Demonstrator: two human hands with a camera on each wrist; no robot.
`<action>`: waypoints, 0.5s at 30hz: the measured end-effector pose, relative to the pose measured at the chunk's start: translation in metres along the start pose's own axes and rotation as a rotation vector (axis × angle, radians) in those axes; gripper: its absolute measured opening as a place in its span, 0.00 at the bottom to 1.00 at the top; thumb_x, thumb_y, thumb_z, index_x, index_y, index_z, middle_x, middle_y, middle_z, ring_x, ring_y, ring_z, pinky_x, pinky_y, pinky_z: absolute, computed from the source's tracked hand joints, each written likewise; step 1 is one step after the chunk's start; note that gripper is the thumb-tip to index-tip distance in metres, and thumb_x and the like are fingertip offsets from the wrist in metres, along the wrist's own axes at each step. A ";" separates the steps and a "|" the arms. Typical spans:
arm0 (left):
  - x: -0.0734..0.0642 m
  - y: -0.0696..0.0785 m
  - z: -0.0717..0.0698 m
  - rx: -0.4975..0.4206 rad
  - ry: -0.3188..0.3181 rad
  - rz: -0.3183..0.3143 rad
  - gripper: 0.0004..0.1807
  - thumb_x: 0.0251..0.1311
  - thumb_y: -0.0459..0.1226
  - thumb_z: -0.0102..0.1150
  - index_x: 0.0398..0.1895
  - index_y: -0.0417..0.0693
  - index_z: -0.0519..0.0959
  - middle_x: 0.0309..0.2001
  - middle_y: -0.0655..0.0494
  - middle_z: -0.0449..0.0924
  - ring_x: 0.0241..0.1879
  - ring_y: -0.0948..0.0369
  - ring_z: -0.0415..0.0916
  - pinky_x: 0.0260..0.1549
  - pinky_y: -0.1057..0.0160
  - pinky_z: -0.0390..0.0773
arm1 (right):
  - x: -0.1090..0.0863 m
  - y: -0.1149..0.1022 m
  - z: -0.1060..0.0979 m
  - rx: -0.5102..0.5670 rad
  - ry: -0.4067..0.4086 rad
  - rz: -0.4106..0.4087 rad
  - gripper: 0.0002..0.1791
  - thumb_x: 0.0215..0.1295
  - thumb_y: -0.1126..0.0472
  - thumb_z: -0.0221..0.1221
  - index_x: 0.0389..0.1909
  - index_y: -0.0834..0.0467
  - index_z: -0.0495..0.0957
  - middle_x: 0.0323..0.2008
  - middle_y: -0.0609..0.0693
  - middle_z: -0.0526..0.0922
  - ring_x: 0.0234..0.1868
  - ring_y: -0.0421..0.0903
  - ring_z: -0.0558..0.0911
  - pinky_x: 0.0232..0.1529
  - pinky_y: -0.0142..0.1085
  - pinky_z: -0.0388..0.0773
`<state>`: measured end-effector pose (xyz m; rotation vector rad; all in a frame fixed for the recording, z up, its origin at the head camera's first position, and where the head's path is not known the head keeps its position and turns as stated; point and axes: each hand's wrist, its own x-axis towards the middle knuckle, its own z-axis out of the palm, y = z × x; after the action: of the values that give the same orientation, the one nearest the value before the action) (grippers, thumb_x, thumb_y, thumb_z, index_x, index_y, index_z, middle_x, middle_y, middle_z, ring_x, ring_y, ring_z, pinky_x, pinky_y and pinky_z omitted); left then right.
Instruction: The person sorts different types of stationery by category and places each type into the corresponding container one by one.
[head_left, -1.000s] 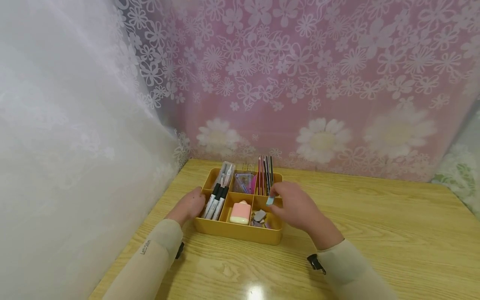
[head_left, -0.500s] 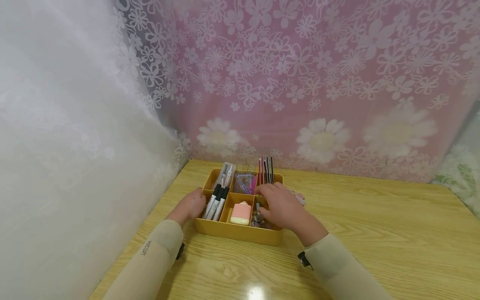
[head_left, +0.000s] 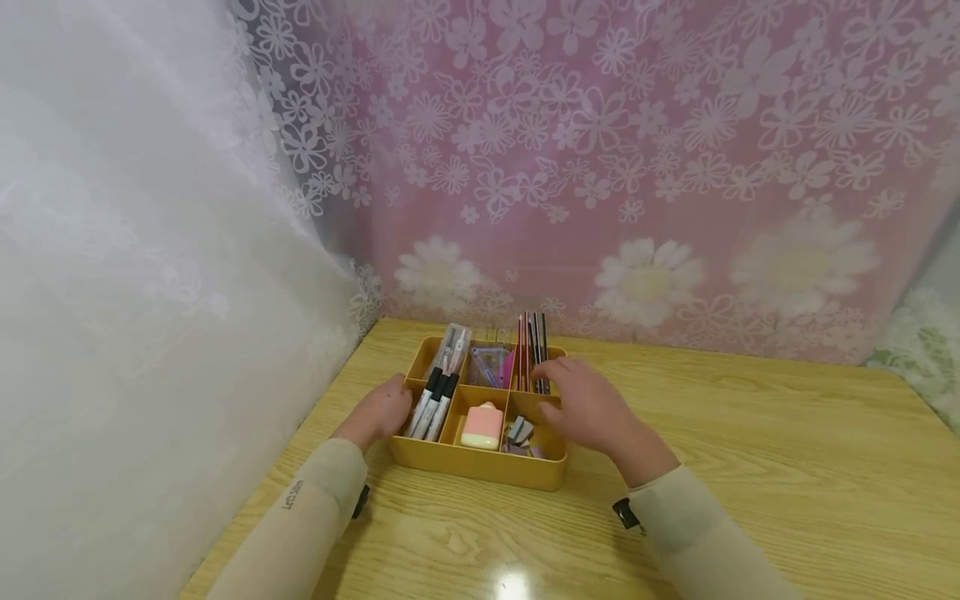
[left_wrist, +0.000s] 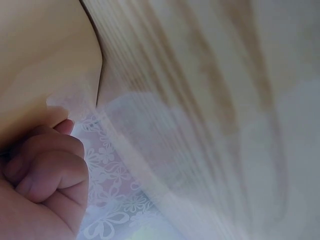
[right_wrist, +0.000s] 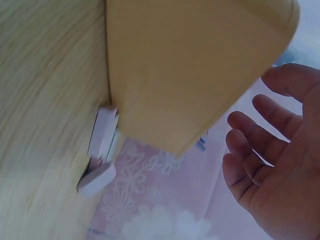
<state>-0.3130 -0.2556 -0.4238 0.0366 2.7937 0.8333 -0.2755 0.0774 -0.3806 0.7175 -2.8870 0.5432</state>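
Observation:
A yellow divided organizer (head_left: 480,472) stands on the table. At its left wall, my left hand (head_left: 382,408) grips the side; in the left wrist view its curled fingers (left_wrist: 60,170) lie against the yellow wall, the thumb hidden. My right hand (head_left: 592,408) hovers by the right rim with nothing in it, fingers (right_wrist: 252,135) loosely bent and apart. Below it, the front right compartment holds a small heap of grey and bluish eraser-like blocks (head_left: 519,431). Several pencils (head_left: 534,350) stand in the compartment behind, close to the right fingertips.
Black-capped markers (head_left: 431,408), a pink-and-cream case (head_left: 482,427), a clear pen box (head_left: 452,346) and a purple set square (head_left: 489,367) fill other compartments. Pale pink blocks (right_wrist: 102,132) lie on the table beside the organizer's right side. A floral curtain (head_left: 637,167) hangs behind.
My right hand lowered a small light-blue block into the front right compartment, let it go onto the heap and drew back rightward. The left hand stays at the organizer's side.

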 end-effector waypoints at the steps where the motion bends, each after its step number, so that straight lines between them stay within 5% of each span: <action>1: 0.000 0.000 0.000 -0.006 -0.001 -0.002 0.30 0.79 0.43 0.28 0.76 0.32 0.56 0.72 0.35 0.63 0.71 0.41 0.61 0.69 0.41 0.60 | -0.001 0.003 -0.001 0.007 -0.002 0.014 0.23 0.67 0.55 0.63 0.61 0.57 0.76 0.57 0.53 0.79 0.57 0.55 0.77 0.57 0.53 0.76; 15: 0.001 0.000 0.001 0.023 0.004 0.031 0.29 0.78 0.41 0.29 0.73 0.30 0.58 0.70 0.35 0.66 0.69 0.41 0.64 0.68 0.41 0.62 | -0.014 0.061 -0.010 0.010 -0.008 0.160 0.23 0.69 0.55 0.59 0.62 0.60 0.74 0.61 0.61 0.75 0.59 0.63 0.75 0.55 0.60 0.74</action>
<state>-0.3142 -0.2550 -0.4247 0.0820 2.8135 0.8096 -0.2916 0.1370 -0.3934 0.4936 -2.9684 0.5736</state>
